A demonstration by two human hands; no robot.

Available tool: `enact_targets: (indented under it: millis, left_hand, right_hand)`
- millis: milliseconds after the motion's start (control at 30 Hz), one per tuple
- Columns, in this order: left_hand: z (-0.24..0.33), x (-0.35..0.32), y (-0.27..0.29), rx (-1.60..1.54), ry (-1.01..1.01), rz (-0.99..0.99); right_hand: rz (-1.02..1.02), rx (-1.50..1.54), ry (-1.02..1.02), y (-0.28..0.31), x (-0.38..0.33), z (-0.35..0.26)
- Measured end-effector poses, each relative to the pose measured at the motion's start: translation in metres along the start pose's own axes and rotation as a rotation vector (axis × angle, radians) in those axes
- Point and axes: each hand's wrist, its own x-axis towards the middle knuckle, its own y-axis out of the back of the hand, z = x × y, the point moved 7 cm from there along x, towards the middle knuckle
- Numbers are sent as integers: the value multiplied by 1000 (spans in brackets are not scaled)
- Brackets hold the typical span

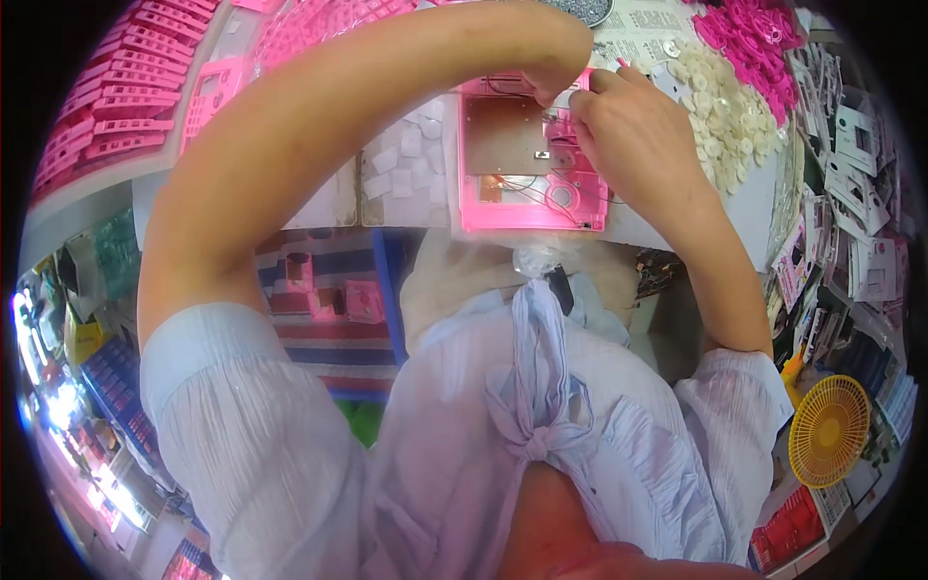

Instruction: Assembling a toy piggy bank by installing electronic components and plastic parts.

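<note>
While the pink plastic housing (531, 155) is lying open-side up on the white worktable (677, 227), both hands are meeting at its upper right corner. The right hand (633, 130) is resting over that corner with its fingers curled in close, pinching what looks like a small white piece against the housing's edge; exactly what it is gripping is too small to tell. The left hand (556, 60) is reaching in from above the housing, its fingers bending down onto the top rim; how far they are closing cannot be told, since the forearm is covering them. Inside the housing a brown circuit board (503, 135) is sitting, with thin wires and a round opening showing below it. Just right of the housing a heap of white round discs (720, 106) is lying, and left of it small white square pads (406, 159) are spreading.
</note>
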Motion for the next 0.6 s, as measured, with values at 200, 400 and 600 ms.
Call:
enact_targets:
  millis: [200,400,600]
  left_hand:
    - [-8,6,-20,-91,43,139]
    - [-15,-10,-29,-264,15,321]
    - [-16,-10,-29,-257,15,289]
  right_hand:
    - [116,404,26,-6,-4,9]
    - [410,321,98,-19,-10,13]
    - [222,290,245,-17,-4,10]
